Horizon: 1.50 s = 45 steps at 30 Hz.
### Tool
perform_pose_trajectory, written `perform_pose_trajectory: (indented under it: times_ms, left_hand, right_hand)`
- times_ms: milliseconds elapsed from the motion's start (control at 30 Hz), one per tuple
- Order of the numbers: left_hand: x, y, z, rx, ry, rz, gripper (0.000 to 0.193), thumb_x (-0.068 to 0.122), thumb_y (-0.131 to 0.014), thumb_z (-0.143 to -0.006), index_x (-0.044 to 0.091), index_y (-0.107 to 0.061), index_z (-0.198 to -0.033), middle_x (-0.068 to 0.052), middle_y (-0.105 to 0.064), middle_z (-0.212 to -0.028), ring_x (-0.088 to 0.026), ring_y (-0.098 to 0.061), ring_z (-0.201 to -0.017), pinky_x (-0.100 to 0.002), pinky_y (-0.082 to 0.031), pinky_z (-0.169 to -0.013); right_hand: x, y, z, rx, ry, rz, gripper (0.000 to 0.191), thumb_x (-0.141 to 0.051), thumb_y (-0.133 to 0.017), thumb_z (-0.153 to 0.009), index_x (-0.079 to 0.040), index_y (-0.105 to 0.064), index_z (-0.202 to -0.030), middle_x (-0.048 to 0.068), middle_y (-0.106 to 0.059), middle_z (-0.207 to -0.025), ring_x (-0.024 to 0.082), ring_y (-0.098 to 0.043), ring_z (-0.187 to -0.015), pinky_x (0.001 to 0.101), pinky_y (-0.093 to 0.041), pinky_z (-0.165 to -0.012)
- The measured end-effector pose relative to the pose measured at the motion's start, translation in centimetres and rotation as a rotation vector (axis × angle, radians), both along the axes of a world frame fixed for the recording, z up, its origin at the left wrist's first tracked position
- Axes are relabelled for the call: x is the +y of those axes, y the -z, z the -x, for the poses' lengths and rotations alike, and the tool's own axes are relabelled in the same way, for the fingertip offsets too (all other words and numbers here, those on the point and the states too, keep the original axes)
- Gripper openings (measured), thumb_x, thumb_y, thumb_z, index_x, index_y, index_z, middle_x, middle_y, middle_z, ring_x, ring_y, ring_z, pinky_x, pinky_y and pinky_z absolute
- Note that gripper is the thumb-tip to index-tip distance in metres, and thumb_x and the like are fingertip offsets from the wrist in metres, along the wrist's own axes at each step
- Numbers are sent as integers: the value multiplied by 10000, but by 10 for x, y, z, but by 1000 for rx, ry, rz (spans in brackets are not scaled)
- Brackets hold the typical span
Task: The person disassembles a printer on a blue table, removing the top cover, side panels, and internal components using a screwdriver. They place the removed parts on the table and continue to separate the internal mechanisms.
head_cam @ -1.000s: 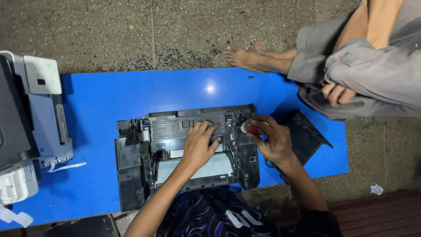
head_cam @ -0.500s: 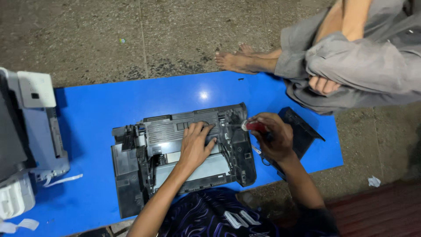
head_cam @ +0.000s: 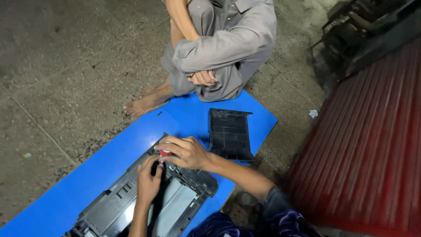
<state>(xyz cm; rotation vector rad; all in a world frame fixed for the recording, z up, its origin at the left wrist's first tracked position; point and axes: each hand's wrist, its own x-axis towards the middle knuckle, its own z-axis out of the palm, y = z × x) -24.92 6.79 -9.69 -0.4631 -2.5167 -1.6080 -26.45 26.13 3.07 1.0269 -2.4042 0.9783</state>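
The opened dark grey printer (head_cam: 144, 202) lies on the blue mat (head_cam: 109, 158) on the floor, now at the lower left of the view, since the head has swung right and the white machine seen earlier has dropped out of sight. The right hand (head_cam: 186, 151) keeps its grip closed on a small red-handled tool (head_cam: 165, 153) at the printer's upper corner; the left hand (head_cam: 148, 182) has moved up beside it, fingers curled against the casing, so both hands now work at one spot. A detached black panel (head_cam: 230, 134) lies just beside. Beyond, a seated person in grey (head_cam: 223, 48) rests bare feet at the mat's edge.
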Motion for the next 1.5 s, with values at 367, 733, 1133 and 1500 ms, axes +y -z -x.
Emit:
perform_pose_trajectory:
  times_ms: [367, 733, 1133, 1500]
  left_hand:
    - [-24, 33, 6, 38, 107, -334, 436, -79, -491, -792, -2, -685, -1175, -173, -684, -1243, -348, -613, -1253, -421, -412, -1141]
    - [-31, 9, 1, -115, 97, -401, 499, -111, -465, -789, 14, -687, -1218, -135, -693, -1211, -279, -633, -1215, -359, -445, -1087]
    - [-39, 18, -25, -505, 169, -528, 266, 148, -752, -924, -40, -763, -1111, -173, -794, -923, -204, -758, -802, -347, -623, -758]
    - [-152, -19, -247, -425, -705, -475, 223, 65, -696, -924, -3, -749, -1130, -118, -796, -926, -157, -770, -793, -286, -632, -737]
  right_hand:
    - [-29, -12, 0, 0, 42, -17, 333, -170, -777, -931, -58, -677, -1228, 132, -701, -1138, 285, -736, -993, 348, -604, -814]
    - [-33, -18, -2, -42, 62, -24, 381, -111, -816, -889, -2, -653, -1216, 179, -699, -1146, 305, -740, -947, 344, -599, -794]
    - [-4, -15, -34, -186, 78, 285, 373, 2, -758, -951, 20, -596, -1286, 174, -685, -1148, 277, -708, -1048, 399, -584, -986]
    - [94, 33, -101, -314, 9, 710, 437, -208, -732, -1157, 14, -442, -1398, 262, -639, -1109, 314, -681, -940, 494, -651, -918]
